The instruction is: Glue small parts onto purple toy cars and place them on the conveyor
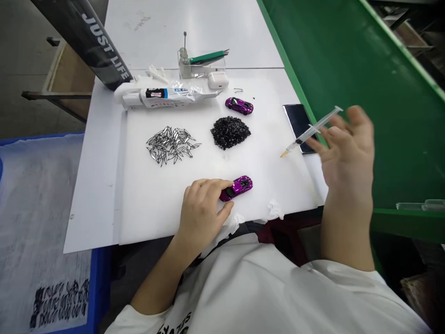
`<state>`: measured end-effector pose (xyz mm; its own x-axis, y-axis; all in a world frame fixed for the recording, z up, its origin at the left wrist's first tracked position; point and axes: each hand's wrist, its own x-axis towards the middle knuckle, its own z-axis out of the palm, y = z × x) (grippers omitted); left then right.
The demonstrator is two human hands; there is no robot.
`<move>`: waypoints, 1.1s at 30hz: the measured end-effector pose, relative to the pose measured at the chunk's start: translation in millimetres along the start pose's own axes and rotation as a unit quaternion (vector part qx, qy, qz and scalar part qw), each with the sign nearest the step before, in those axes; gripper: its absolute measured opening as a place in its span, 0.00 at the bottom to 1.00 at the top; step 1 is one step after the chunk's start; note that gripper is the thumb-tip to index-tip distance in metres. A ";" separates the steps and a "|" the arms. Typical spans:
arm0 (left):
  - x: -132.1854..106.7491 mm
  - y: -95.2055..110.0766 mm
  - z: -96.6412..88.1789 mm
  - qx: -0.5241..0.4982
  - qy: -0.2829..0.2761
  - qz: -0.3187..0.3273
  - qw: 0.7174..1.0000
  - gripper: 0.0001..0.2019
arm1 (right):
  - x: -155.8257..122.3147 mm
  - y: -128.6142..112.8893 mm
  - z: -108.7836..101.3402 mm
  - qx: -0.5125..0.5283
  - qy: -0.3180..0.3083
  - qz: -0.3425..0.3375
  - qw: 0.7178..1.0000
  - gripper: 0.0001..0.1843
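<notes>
1. While the left hand (203, 215) curves loosely over a purple toy car (238, 188), its fingers lie on the car's roof, near the bench's front edge.
2. Raised and blurred, the right hand (347, 153) spreads its fingers, holding a syringe (309, 132) above a phone (299, 127).
3. Further up the white bench (156, 213) lie a second purple car (239, 105), a black heap of small parts (229, 132) and scattered silver-black pieces (170, 144).
</notes>
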<state>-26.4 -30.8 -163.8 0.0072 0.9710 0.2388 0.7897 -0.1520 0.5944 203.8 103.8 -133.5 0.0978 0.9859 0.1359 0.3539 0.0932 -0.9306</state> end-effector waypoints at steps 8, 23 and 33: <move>-3.8 -0.5 -1.1 -0.050 0.010 -0.017 0.999 0.12 | -6.8 -9.2 9.2 0.104 -0.170 0.062 0.978 0.23; -2.5 -3.8 1.3 -0.032 0.023 -0.008 0.999 0.08 | -37.8 -46.9 63.7 0.379 -0.509 -0.148 0.758 0.27; -1.8 -3.9 1.8 -0.028 0.021 -0.006 0.999 0.09 | -45.7 -30.5 63.1 0.396 -0.468 -0.197 0.765 0.29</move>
<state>-28.4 -31.6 -168.0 -0.0295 0.9644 0.2627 0.7534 -0.1512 0.6400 129.8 64.7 -132.8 -0.7109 0.4932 0.5014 -0.5265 0.0996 -0.8443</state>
